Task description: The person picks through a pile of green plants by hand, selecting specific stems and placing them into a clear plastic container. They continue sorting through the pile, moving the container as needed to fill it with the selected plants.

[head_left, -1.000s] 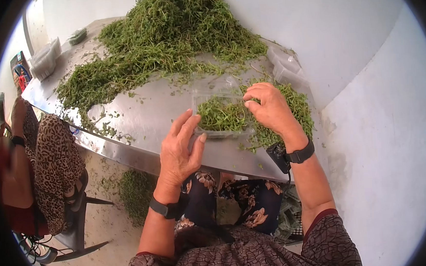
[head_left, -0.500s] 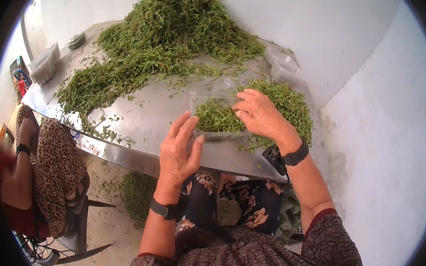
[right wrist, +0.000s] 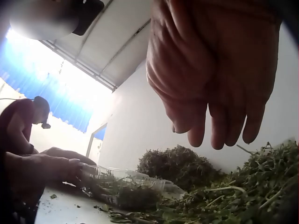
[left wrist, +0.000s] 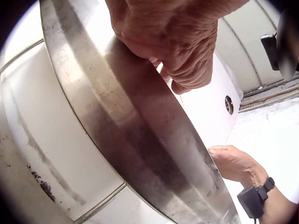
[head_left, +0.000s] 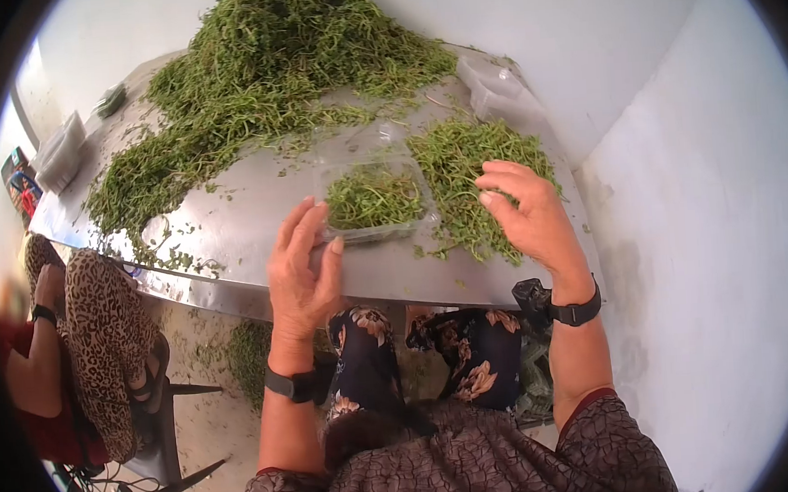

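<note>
A clear plastic box with a hinged lid folded back lies near the table's front edge, filled with leafy green stems. My left hand is at the box's left side, its fairly straight fingers and thumb right at the near left corner. My right hand hovers over the right part of a smaller heap of greens, just right of the box. In the right wrist view that hand's fingers point down, loosely extended, with nothing between them. The table hides the box in the left wrist view.
A big mound of greens covers the table's back. Stacked clear boxes stand at the back right and far left. Another person sits at the left on a chair. A white wall bounds the right.
My right hand pressed at the greens in the box, then drew back right over the smaller heap. The left hand stays at the box. The head view has shifted slightly.
</note>
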A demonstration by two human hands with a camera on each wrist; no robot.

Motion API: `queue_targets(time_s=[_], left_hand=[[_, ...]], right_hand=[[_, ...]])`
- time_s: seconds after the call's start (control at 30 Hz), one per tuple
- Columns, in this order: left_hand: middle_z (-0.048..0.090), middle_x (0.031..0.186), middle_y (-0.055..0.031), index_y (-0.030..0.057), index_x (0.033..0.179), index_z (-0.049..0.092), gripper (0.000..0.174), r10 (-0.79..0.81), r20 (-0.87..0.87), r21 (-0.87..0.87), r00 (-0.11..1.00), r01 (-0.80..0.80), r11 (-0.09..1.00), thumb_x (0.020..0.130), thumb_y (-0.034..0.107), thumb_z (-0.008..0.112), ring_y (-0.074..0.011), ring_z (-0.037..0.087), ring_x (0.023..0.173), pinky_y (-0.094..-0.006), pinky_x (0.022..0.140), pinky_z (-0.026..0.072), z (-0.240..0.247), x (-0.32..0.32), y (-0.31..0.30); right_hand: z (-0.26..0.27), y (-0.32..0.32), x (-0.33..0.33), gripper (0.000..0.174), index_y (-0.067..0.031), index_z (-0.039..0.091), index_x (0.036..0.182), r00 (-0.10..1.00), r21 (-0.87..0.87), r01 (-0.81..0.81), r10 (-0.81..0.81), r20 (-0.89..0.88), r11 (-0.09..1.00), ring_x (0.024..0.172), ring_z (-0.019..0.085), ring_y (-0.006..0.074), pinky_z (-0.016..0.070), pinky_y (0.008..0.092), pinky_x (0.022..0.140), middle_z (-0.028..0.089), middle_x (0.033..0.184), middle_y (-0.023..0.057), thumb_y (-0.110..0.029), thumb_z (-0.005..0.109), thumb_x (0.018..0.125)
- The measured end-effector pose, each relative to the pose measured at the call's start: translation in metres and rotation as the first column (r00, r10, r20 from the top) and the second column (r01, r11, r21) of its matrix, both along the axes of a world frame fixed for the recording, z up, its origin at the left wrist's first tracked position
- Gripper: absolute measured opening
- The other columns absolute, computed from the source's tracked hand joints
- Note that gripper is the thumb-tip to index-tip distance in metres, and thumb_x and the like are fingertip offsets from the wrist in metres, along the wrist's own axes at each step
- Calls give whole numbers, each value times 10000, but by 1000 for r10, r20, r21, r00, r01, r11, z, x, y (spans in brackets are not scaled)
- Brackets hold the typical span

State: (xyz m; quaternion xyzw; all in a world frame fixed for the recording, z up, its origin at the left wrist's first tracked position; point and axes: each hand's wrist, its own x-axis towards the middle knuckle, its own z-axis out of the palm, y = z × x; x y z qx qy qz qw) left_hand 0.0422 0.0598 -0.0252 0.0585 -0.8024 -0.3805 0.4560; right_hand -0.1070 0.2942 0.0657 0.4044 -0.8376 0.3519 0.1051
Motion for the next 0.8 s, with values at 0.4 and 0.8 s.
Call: queue_targets(time_s=[0.4,0.8], left_hand=[[601,1284,-121,30,1272,600,388,19,41,-41,999,-17,999,907,161,611,-167,617,867,-304,785,522,-1,1,-5],[619,1086,-88,19,1309,566,402,52,30,-83,998,-49,995,941,178,589,-132,551,824,-284,725,486,-6,0,-10]], right_hand=[[-49,51,15,147,29,684,982,985,-314,173,-159,70,934,1008,656,289,507,353,882,692,1080,170,-37,625,865],[-81,57,21,136,28,682,969,980,-438,191,-193,40,878,1024,650,291,526,354,849,690,1065,166,5,619,851]])
